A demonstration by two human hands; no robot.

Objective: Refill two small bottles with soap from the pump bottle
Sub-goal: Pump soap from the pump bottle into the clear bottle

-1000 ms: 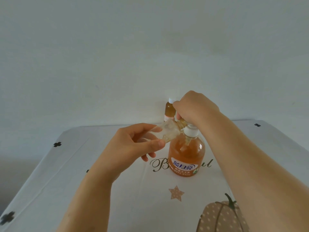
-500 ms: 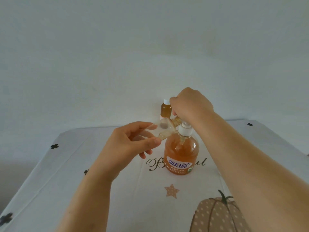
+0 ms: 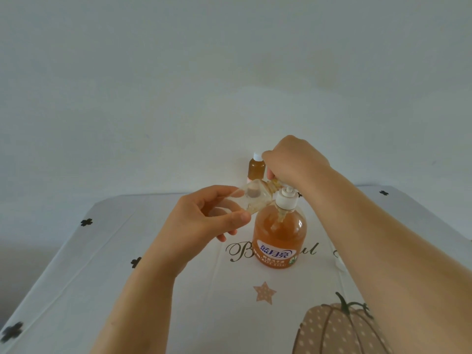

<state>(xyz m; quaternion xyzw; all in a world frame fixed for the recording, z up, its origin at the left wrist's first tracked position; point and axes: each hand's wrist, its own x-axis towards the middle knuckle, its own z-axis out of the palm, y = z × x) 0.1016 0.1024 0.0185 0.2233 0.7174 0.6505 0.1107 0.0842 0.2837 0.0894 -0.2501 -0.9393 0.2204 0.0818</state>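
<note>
The left hand point(image 3: 204, 221) pinches the clear small bottle point(image 3: 252, 198) by its base, tilted, with its neck at the nozzle of the pump bottle point(image 3: 279, 233), which stands on the surface point(image 3: 102, 251). The right hand point(image 3: 293, 162) curls over the pump head. Just behind stands the filled small bottle point(image 3: 256, 169).

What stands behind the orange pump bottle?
A small capped bottle, full of amber soap, stands upright behind the pump bottle. Its lower part is covered by the clear bottle that the left hand holds.

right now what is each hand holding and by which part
The left hand pinches the small clear plastic bottle by its bottom end. The right hand is curled over the pump top of the large orange soap bottle.
</note>
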